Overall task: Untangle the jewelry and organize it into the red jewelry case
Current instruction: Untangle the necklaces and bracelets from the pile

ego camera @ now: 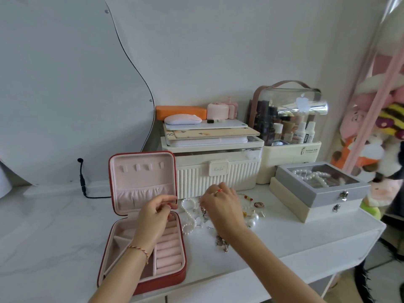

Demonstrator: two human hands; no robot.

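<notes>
Head view: the red jewelry case (143,224) lies open on the white tabletop (54,226), its lid upright and its pink-lined base toward the viewer, with a bank of ring rolls along the right side of the base. Directly right of the case, on the bare tabletop, sits the tangle of jewelry (196,215): a strand of white pearls nearest the case, then darker metal chain, two large pearl drops and a beaded strand with red bits farther right. The left hand (156,212) hovers over the case's hinge line and ring rolls, fingers curled with thumb and fingertips pinched together; whether they pinch something fine cannot be told. The right hand (220,204), wearing a ring, reaches down over the jewelry just right of the case, fingers bent down into the pile; what it grips is hidden. Behind the case stands a ribbed cream storage box (218,171), and a grey glass-lidded box (321,185) sits farther right.
</notes>
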